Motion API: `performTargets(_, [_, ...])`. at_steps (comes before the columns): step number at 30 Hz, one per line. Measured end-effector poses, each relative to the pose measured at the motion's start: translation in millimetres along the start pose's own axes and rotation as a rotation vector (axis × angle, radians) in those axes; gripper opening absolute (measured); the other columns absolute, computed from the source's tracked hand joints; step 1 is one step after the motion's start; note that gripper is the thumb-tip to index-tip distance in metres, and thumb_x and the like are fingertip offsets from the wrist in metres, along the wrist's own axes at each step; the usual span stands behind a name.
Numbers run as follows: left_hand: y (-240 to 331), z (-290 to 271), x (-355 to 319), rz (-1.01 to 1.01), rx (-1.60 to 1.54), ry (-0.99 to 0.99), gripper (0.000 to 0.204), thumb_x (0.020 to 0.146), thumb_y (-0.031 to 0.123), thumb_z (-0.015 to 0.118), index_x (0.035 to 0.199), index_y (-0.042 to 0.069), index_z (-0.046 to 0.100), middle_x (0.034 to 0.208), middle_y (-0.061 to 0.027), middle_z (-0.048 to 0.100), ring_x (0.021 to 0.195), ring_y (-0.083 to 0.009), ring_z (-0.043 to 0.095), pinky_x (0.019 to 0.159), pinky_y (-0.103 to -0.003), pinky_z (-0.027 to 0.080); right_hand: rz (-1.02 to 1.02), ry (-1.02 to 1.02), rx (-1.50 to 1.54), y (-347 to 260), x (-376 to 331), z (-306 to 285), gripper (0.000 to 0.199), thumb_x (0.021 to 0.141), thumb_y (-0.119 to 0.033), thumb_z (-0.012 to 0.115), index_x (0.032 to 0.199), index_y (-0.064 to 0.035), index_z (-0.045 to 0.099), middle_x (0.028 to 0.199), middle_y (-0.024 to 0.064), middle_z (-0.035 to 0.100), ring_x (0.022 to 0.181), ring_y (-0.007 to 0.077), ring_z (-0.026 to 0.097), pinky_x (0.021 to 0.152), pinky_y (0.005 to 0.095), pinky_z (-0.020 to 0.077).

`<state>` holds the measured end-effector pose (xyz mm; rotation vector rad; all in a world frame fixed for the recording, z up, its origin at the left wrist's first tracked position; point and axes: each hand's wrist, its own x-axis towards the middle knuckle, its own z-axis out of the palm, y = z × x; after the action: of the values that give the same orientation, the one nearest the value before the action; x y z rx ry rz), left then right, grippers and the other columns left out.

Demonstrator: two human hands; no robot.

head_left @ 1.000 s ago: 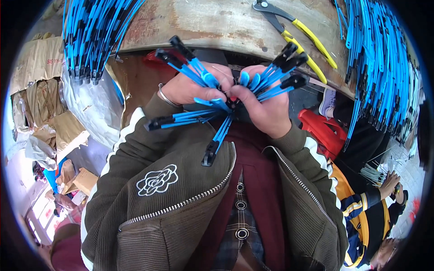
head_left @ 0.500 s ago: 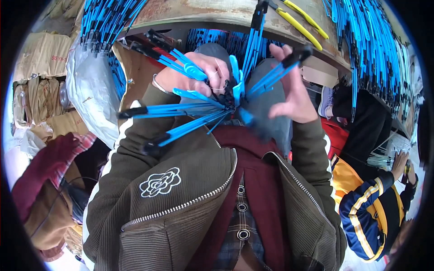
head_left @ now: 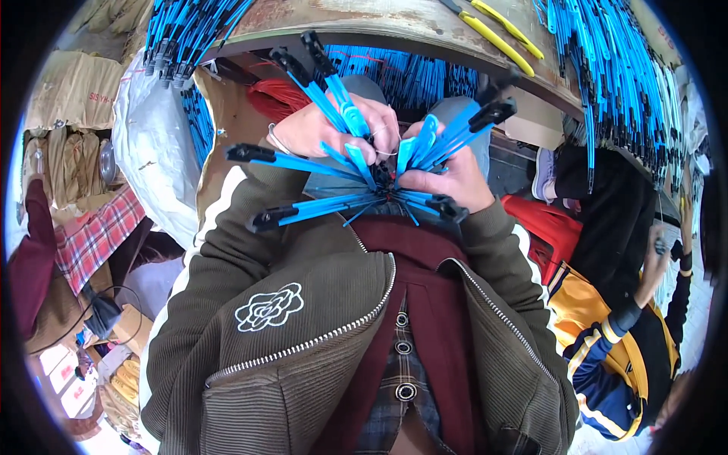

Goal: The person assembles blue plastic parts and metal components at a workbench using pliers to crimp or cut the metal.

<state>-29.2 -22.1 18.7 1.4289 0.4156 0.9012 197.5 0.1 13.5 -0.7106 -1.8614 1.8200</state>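
Over my lap, a cluster of blue plastic rods [head_left: 322, 167] with black clip-like ends spreads out like spokes from a dark centre. My left hand [head_left: 334, 125] is closed at the far left of that centre, among the rods. A thin pale wire or thread [head_left: 385, 154] loops from its fingertips. From the right, my right hand [head_left: 455, 178] grips the rods on that side, its thumb lying near the middle and its fingers partly hidden behind the blue pieces. What the fingertips pinch at the centre is too small to make out.
Yellow-handled pliers [head_left: 497, 34] lie on the wooden bench [head_left: 364, 23] ahead. Bundles of blue rods hang at far left [head_left: 189, 38] and right [head_left: 614, 76]. A clear plastic bag [head_left: 155, 152] stands left. Co-workers sit on both sides, one in a yellow-and-navy jacket [head_left: 607, 334].
My right hand has come in from the right, from open and apart to closed around the rods. The spokes have turned somewhat, and one now points toward the near right.
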Motion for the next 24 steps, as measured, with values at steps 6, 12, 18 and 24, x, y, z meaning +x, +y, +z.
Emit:
performTargets(6, [-0.8,8.2,-1.2,-0.052,-0.154,0.249,0.011,0.075,0.009,0.067,0.078,-0.001,0.063,0.083,-0.0136,0.060,0.077,-0.0213,0.058,0.070,-0.033,0.047,0.148,0.115,0.005,6.5,-6.4,11.0,0.045,0.066,-0.013,0.078,0.102,-0.0041,0.052,0.095,0.0042,0.056,0.087,0.0124,0.054,0.079,0.0294,0.0429])
performTargets(12, [-14.5,-8.1,-6.4,0.076,-0.061,0.061,0.013,0.077,0.010,0.066,0.079,-0.002,0.062,0.088,-0.0175,0.060,0.079,-0.0240,0.058,0.072,-0.033,0.047,-0.280,0.191,0.107,27.6,-5.9,-21.5,0.109,0.054,-0.040,0.084,0.138,-0.0041,0.023,0.128,0.0139,0.044,0.116,0.0231,0.045,0.095,0.0335,0.0368])
performTargets(18, [-28.7,-15.7,4.8,0.311,-0.176,-0.198,0.012,0.077,0.010,0.067,0.077,-0.001,0.061,0.091,-0.0184,0.060,0.083,-0.0245,0.058,0.073,-0.034,0.047,-0.307,-0.135,-0.121,28.5,1.0,-16.3,0.137,0.045,-0.046,0.085,0.141,-0.0037,-0.004,0.138,0.0187,0.031,0.127,0.0258,0.033,0.101,0.0358,0.0318])
performTargets(24, [-11.7,-4.7,-7.6,0.090,-0.074,0.132,0.013,0.074,0.009,0.069,0.075,-0.001,0.061,0.084,-0.0154,0.059,0.081,-0.0230,0.056,0.072,-0.033,0.046,-0.042,-0.097,0.073,27.1,-8.0,7.1,0.133,0.048,-0.037,0.087,0.141,-0.0023,-0.002,0.129,0.0206,0.042,0.119,0.0280,0.044,0.099,0.0361,0.0350])
